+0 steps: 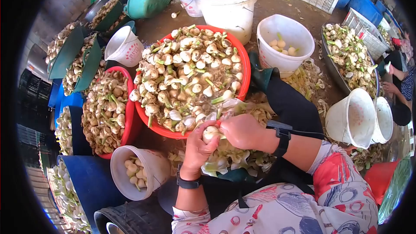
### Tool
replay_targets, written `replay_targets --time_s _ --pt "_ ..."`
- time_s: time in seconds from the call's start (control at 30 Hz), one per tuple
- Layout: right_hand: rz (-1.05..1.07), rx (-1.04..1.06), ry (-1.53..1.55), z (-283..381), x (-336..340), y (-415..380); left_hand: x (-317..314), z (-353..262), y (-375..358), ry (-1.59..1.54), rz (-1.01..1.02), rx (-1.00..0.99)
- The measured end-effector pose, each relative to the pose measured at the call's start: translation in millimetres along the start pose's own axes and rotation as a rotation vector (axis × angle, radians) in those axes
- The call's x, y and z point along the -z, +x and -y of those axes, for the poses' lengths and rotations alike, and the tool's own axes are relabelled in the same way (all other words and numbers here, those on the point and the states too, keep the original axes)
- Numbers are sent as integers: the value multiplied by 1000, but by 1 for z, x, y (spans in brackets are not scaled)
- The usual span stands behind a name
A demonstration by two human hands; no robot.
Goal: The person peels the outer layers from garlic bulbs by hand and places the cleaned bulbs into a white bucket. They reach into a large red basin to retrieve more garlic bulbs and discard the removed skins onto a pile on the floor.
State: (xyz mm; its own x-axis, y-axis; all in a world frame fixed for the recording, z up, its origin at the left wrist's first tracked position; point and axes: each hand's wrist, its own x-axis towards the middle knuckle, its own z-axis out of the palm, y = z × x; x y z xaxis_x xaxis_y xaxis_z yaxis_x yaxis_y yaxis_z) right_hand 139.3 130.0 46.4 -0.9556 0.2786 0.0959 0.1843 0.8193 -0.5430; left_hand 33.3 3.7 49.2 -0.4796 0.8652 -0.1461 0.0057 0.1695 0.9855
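A large round red plastic basin, heaped with unpeeled white garlic bulbs with green stalks, is seen at the middle, with a tall white plastic bucket behind it and a smaller white plastic pail holding a few peeled bulbs to its right. A tilted white plastic pail of peeled bulbs is seen at lower left. Just in front of the basin's near rim, above a heap of pale peelings, a single white garlic bulb is held between both hands. The left hand is curled around it from below, fingers closed on it; the right hand is pressed against its right side, fingertips pinching its skin.
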Motion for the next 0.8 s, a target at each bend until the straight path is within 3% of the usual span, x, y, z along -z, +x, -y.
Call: replay_targets --time_s 0.07,0.13,0.17,0.2,0.27,0.3,0.33,0.37,0.4,0.47,0.5,0.53,0.6,0.67,0.7,0.73,0.8 --pt "-33 -47 34 -8 -13 4 -7 0 1 -3 -22 -4" --pt "-120 -128 114 -16 -22 10 -10 1 2 262 -105 -107" --pt "-128 -132 123 -21 -29 11 -8 15 5 450 -117 -297" --pt "-129 -78 198 -26 -37 11 -7 15 3 454 -111 -303" --pt "-240 67 195 -13 -22 5 -13 11 6 -18 -155 -166" --pt "-378 7 236 -11 -32 0 -14 9 10 -13 -187 -52" --pt "-573 145 222 -9 -26 0 -13 11 15 -17 -186 55" --pt "-494 95 142 -10 -21 -2 -19 19 16 -62 -263 85" --pt "-445 -1 169 -16 -29 -1 -11 37 23 477 -339 -183" --pt "-308 -222 405 -24 -26 7 -18 27 24 399 -326 -316" --pt "-324 -233 385 -36 -24 12 -17 27 24 81 -204 -214" --pt "-275 -126 405 -44 -16 14 -21 23 24 -233 -73 -101" --pt "-230 -26 417 -51 -12 15 -34 16 17 -664 -42 -102" --pt "-347 172 364 -51 -18 15 -12 23 14 -660 128 -4" --pt "64 -388 1023 -29 12 12 6 38 9 -607 298 58" --pt "73 -380 1025 -30 17 5 -2 32 7 -606 287 55" --pt "-106 -220 1443 -23 0 0 -19 9 -5 -826 86 44"
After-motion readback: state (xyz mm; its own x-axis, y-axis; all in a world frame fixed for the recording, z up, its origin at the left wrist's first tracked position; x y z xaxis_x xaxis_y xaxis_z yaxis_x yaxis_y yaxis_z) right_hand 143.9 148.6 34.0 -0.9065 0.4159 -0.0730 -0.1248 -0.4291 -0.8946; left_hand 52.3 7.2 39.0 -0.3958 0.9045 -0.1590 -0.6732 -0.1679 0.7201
